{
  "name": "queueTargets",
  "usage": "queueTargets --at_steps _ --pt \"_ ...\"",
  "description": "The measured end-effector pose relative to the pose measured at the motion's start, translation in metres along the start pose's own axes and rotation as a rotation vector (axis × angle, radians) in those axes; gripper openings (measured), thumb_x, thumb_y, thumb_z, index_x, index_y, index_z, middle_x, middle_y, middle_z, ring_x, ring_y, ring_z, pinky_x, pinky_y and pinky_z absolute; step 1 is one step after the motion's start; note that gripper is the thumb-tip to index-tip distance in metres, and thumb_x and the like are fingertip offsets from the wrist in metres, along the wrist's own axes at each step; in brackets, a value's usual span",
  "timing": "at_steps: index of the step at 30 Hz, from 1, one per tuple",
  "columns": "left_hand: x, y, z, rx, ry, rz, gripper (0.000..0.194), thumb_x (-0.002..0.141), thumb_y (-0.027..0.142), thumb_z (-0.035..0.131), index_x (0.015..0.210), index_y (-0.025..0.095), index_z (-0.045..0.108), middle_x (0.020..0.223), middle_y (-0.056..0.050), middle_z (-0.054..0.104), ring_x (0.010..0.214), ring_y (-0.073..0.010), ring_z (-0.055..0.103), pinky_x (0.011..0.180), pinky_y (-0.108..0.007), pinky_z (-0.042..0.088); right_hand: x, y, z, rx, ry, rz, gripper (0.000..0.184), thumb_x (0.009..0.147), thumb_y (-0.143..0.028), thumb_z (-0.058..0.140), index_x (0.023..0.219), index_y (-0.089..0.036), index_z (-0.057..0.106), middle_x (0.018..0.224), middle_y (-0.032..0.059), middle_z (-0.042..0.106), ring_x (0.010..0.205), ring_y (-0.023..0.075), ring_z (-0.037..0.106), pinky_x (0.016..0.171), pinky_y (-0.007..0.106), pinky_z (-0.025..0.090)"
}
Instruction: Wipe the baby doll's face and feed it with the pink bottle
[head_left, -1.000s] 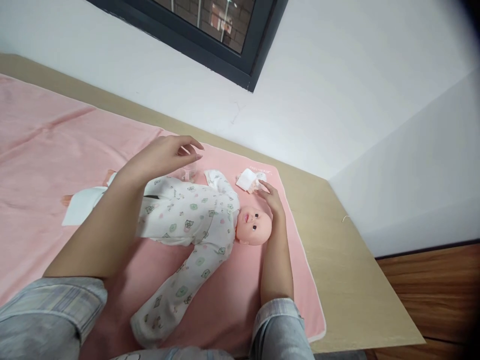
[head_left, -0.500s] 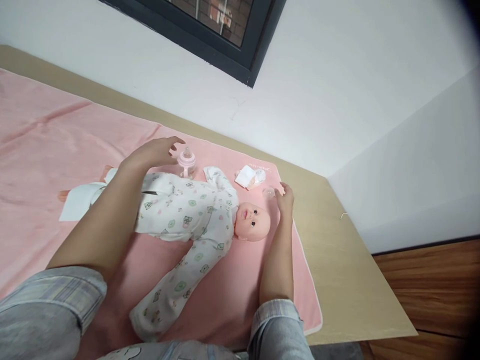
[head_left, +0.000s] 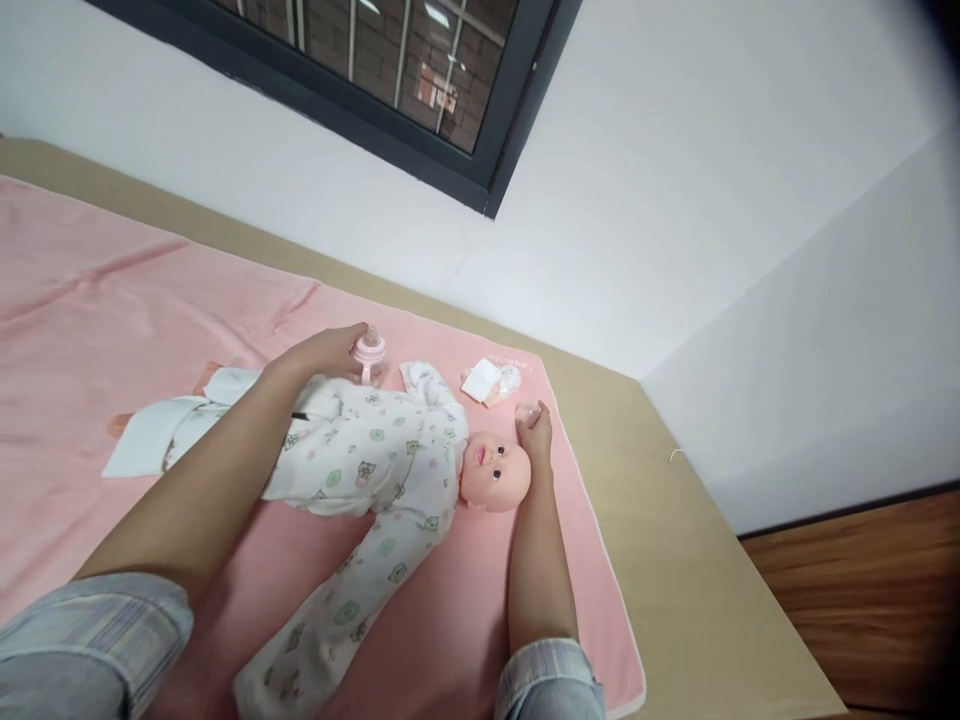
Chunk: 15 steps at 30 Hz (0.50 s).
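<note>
A baby doll in a white printed romper lies on its back on a pink blanket, head to the right. Reaching over the doll's body, my left hand has its fingers wrapped round the top of a small pink baby bottle, which stands just beyond the doll. My right hand rests beside the doll's head. Its curled fingertips pinch a small clear cap.
A crumpled white tissue and wrapper lie on the blanket beyond the doll's head. A white cloth covers the doll's legs at the left. The tan table meets a white wall with a dark window. Wooden floor shows at right.
My left hand came down from above the doll and closed on the pink bottle. My right hand left the tissue, reached the clear cap and drew back beside the doll's head.
</note>
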<state>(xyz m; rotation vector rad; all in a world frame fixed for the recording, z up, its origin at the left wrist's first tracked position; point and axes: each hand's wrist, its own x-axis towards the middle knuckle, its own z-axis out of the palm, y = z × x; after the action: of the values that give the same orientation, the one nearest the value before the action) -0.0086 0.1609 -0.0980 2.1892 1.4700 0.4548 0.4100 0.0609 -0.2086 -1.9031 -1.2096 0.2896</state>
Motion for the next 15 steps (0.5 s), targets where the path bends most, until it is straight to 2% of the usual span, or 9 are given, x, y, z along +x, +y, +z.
queueTargets --at_steps 6,10,15 --pt "0.005 -0.004 0.002 -0.086 0.021 0.048 0.052 0.056 0.036 0.059 0.104 0.017 0.053 0.099 -0.010 0.068 0.092 -0.0344 0.065 0.080 -0.039 0.050 0.004 0.006 0.005 0.070 0.021 0.010 0.081 0.068 -0.028 0.061 0.144 -0.007 0.039 0.141 0.0196 0.049 0.133 0.0333 0.046 0.114 0.045 0.034" --pt "0.007 -0.004 -0.001 -0.139 0.084 0.083 0.061 0.056 0.036 0.057 0.113 0.015 0.052 0.106 -0.012 0.067 0.098 -0.0348 0.064 0.086 -0.042 0.051 -0.001 0.001 0.004 0.235 0.116 0.060 0.079 0.066 -0.031 0.064 0.140 -0.010 0.043 0.137 0.0179 0.052 0.127 0.0315 0.050 0.112 0.047 0.037" --pt "-0.006 0.022 -0.010 -0.407 0.217 0.176 0.068 0.060 0.037 0.063 0.121 0.012 0.053 0.119 -0.015 0.064 0.104 -0.0330 0.064 0.094 -0.042 0.051 -0.002 -0.026 -0.010 0.469 0.174 0.119 0.080 0.068 -0.037 0.068 0.139 -0.014 0.038 0.130 0.0147 0.055 0.107 0.0218 0.062 0.100 0.041 0.049"
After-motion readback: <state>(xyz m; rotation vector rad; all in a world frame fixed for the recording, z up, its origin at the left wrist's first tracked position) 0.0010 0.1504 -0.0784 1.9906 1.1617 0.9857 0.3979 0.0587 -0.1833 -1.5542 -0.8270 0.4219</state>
